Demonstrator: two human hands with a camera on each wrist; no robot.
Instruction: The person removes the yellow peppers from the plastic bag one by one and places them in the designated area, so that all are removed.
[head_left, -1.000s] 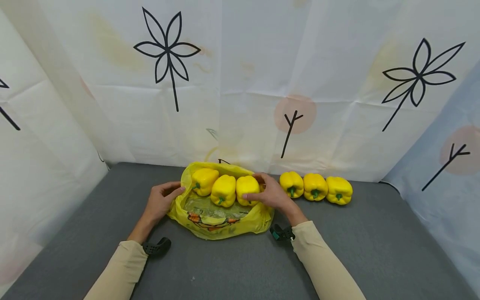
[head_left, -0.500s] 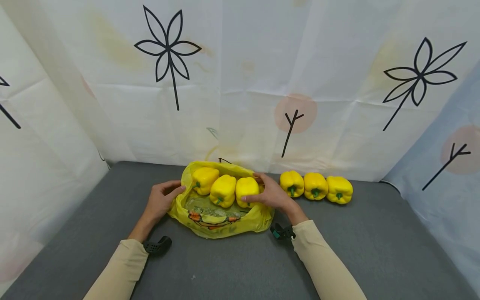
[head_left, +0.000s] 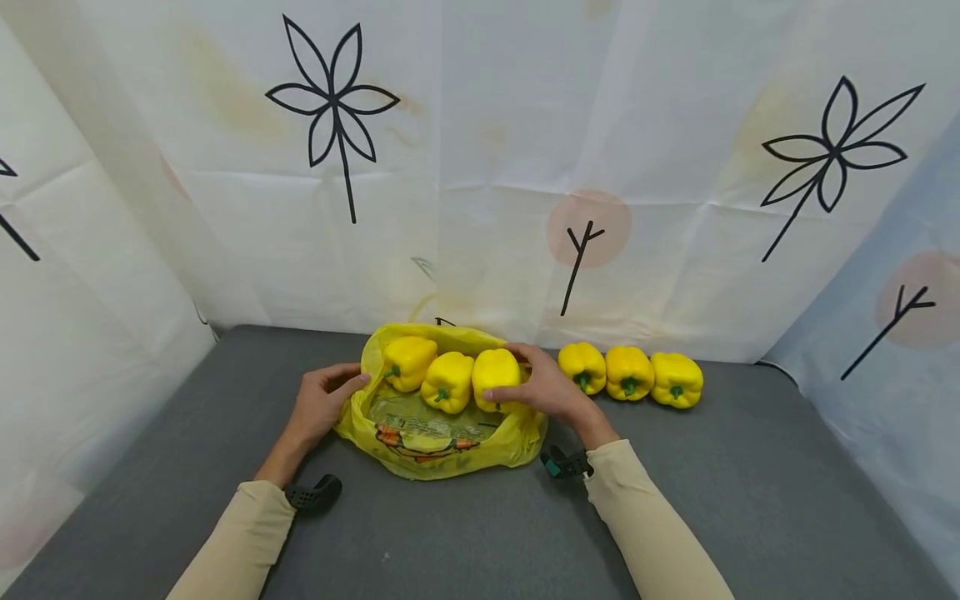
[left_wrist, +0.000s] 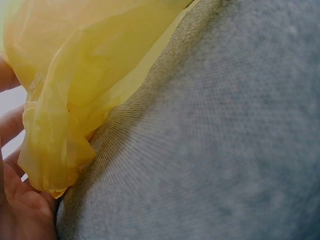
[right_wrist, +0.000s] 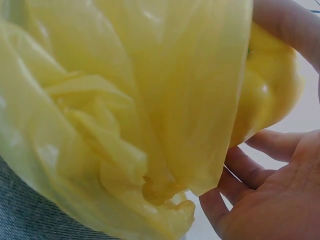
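A yellow plastic bag (head_left: 442,462) lies on the grey table with its mouth spread wide, and orange printing shows on its front. Inside, along the back, sit a left bell pepper (head_left: 408,363) and a middle one (head_left: 447,383), both yellow with green stems. My right hand (head_left: 543,385) grips a third yellow bell pepper (head_left: 496,373) at the bag's right end, thumb across its front. In the right wrist view the bag's side hides part of that pepper (right_wrist: 270,85). At the left end, my left hand (head_left: 318,408) pinches the bag's rim between thumb and fingers.
Right of the bag, three more yellow bell peppers (head_left: 630,373) stand in a row near the table's back edge. A printed white cloth (head_left: 487,167) hangs behind the grey table (head_left: 450,542). Dark bands (head_left: 313,493) sit at both wrists.
The pepper in my right hand dipped slightly, then rose a little against its neighbours. My left hand and the bag have stayed almost still.
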